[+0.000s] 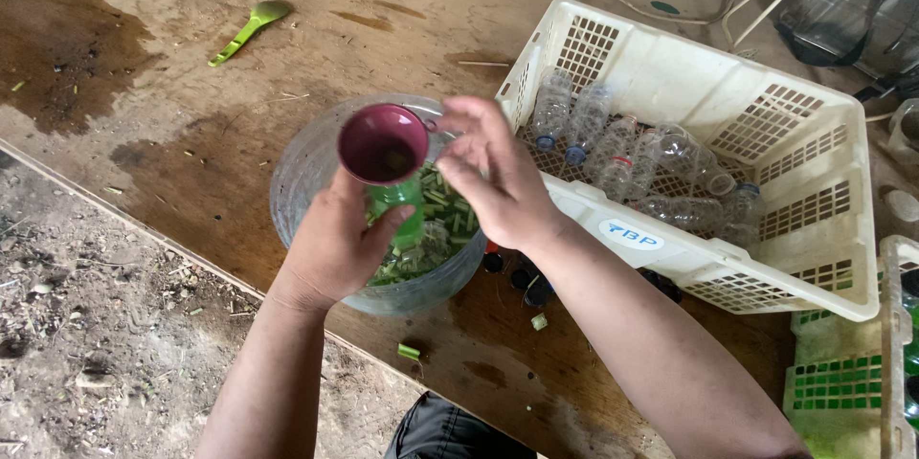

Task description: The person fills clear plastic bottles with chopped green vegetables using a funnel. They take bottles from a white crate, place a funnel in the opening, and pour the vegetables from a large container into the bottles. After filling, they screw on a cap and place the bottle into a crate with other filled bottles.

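Stained and wet in patches, the brown wooden table (316,38) stood over bare dirt ground (86,306). At its near edge the left hand (335,244) was clamped around a small bottle (397,205) of green liquid, holding it upright over a clear plastic bowl (297,177) of chopped green stalks (436,229). A maroon funnel (383,143) sat in the bottle's mouth. The right hand (498,181) hovered just beside the funnel's rim, fingers loosely curled and pinched together; whether they held anything could not be told. Dark bottle caps (522,277) lay by the bowl. To the right stood a white plastic crate (766,258) with empty clear bottles (632,157) lying inside. A green spoon (251,28) lay well apart.
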